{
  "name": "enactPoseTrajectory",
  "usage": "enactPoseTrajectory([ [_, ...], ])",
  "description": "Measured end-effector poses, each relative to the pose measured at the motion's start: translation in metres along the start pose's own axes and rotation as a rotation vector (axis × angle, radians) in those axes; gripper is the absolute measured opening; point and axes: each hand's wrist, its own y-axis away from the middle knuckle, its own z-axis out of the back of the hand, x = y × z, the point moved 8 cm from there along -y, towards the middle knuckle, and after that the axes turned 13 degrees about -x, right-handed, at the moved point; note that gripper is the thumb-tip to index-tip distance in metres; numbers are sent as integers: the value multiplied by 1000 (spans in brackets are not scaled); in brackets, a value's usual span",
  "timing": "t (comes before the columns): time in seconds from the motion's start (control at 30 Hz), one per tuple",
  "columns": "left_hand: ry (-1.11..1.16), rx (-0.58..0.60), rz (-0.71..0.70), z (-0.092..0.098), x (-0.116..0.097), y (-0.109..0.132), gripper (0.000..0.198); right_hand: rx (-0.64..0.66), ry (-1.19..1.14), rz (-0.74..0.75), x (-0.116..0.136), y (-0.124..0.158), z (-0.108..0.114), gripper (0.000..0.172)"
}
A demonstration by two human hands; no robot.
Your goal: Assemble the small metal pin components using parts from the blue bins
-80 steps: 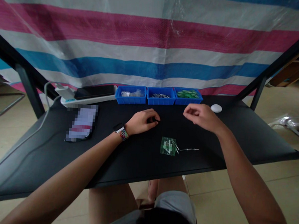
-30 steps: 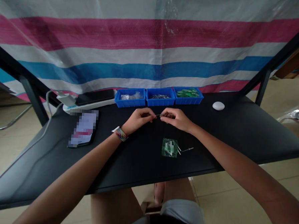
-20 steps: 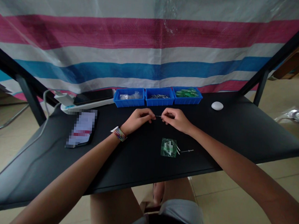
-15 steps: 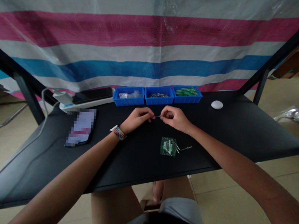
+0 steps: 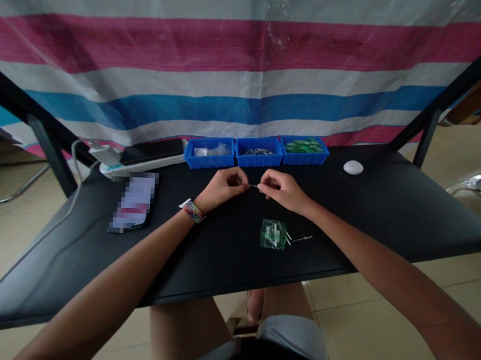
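Above the middle of the black table, a thin metal pin point(image 5: 253, 185) spans the small gap between my two hands. The thumb and fingertips of my left hand point(image 5: 223, 189) pinch one end, while my right hand point(image 5: 285, 192) pinches the other. Its exact kind is too small to make out. Nearer me lies a small clear-and-green packet point(image 5: 273, 234) with slim pieces in or on it. Beside that packet rests another thin metal pin point(image 5: 303, 238) with a short crosspiece.
Three blue bins stand along the back: one with clear bags point(image 5: 209, 161), one with metal pins point(image 5: 259, 162), one with green packets point(image 5: 304, 157). A white mouse point(image 5: 353, 167) sits right. Left are a phone point(image 5: 133, 204), a power strip point(image 5: 144, 167) and a dark phone point(image 5: 152, 150).
My hands stay together around the pin, with slight finger shifts. The whole view has moved a little; the objects on the table lie as before.
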Motion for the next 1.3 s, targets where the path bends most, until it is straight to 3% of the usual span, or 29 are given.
enactPoseTrajectory([
  [0.17, -11, -4, 11, -1, -1, 0, 22, -9, -12, -13, -3, 0, -2, 25],
  [0.5, 117, 10, 17, -2, -3, 1, 27, -163, -80, 6, -5, -7, 9, 28],
  [0.87, 7, 73, 8, -7, 1, 2, 24, -199, -40, 69, 1, -4, 10, 8],
  [1.07, 20, 6, -5, -2, -2, 1, 21, -232, -70, -43, -10, -5, 14, 44],
  [1.3, 12, -10, -10, -2, -1, 0, 26, -103, -171, -74, -9, -2, 4, 20],
])
